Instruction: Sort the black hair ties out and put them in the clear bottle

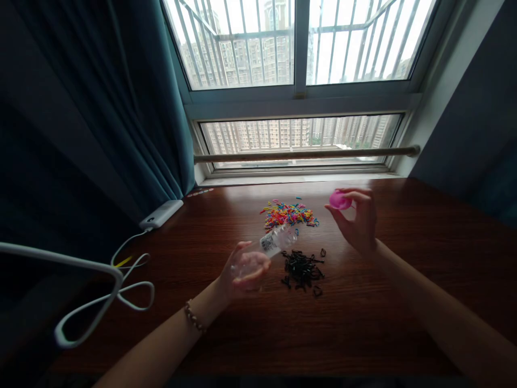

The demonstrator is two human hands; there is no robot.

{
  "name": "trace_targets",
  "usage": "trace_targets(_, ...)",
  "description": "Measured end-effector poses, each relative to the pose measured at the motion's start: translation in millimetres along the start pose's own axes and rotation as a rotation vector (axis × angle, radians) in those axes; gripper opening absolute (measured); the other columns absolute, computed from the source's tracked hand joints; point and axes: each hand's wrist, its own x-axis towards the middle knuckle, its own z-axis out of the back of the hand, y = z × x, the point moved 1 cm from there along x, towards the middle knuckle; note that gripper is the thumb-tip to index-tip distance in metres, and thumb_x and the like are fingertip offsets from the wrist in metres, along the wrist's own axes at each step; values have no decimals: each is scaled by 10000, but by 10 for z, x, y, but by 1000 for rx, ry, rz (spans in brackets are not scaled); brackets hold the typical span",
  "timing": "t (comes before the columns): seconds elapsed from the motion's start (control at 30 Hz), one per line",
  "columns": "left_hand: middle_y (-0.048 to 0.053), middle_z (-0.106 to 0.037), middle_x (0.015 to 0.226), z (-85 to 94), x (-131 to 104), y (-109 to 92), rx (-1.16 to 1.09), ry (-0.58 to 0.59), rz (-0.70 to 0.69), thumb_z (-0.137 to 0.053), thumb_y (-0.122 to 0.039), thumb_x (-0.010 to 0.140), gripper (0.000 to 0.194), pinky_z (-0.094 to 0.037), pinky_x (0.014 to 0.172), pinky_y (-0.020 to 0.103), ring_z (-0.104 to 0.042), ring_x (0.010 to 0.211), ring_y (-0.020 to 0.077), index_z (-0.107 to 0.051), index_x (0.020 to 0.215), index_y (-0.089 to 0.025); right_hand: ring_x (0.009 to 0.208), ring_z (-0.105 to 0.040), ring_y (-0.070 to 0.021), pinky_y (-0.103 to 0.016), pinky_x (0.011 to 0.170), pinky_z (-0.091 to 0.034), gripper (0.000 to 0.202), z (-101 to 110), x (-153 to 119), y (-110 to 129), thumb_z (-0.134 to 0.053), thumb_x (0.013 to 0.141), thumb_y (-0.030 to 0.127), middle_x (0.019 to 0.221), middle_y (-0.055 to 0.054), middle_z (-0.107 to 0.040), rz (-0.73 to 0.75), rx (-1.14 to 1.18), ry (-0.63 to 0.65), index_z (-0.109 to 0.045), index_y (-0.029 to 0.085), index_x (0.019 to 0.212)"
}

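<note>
My left hand (247, 268) is wrapped round a clear plastic bottle (270, 243), which is tilted with its uncapped mouth toward the upper right; a label with dark print is on its side. In my right hand (358, 215), raised off the table to the right, a pink bottle cap (340, 200) is pinched between thumb and fingers. A pile of small multicoloured rubber bands (288, 214) lies beyond the bottle's mouth. Nearer to me, just right of the bottle, is a heap of black rubber bands (302, 268), with a few loose ones around it.
A brown wooden table (388, 318) runs up to the window (301, 97). On the left are a white power strip (161, 214), a looped white cable (117, 280), a small yellow strip (123, 262) and a blue curtain (161, 134). A rail (307, 155) crosses the lower window.
</note>
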Motion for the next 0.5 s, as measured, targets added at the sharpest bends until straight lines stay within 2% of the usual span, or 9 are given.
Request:
trace_targets(0.1,-42,-414,420,-13,24,-39,48,-112,-173,-367,-617,734,536,-318,379,189,-256,291,30,-585,811,-133,968,-545,-236,-397,811,-473,434,-56,4,-422,-671,688,361,1103,-112,-500,-199,-18,100,-459,196,1029)
trace_targets(0.2,21,-560,660,-27,86,-29,141,-195,-256,-462,-572,707,470,-434,555,255,-496,511,99,-570,969,-197,859,-584,-230,-404,768,-473,448,-192,-172,-881,-643,693,430,950,-100,-583,-397,-20,264,-459,167,1005)
trace_targets(0.27,50,-601,844,-6,127,-7,223,-218,-280,-512,-506,709,442,-454,671,298,-567,701,148,-532,1064,-243,911,-567,-238,-420,808,-446,415,-290,-299,-1135,-608,724,415,989,-126,-590,-429,-33,337,-467,157,1017)
trace_targets(0.33,63,-604,957,30,158,7,281,-242,-333,-552,-418,717,435,-448,748,323,-579,812,170,-501,1116,-252,936,-553,-243,-446,841,-416,393,-369,-378,-1320,-593,739,376,1002,-136,-599,-436,-75,380,-477,147,1036)
trace_targets(0.5,107,-615,1001,82,192,0,294,-281,-445,-611,-283,724,451,-443,796,320,-591,858,177,-493,1146,-178,912,-564,-217,-388,791,-450,416,-480,-434,-1496,-565,760,265,1077,-142,-588,-445,-29,522,-449,133,1137)
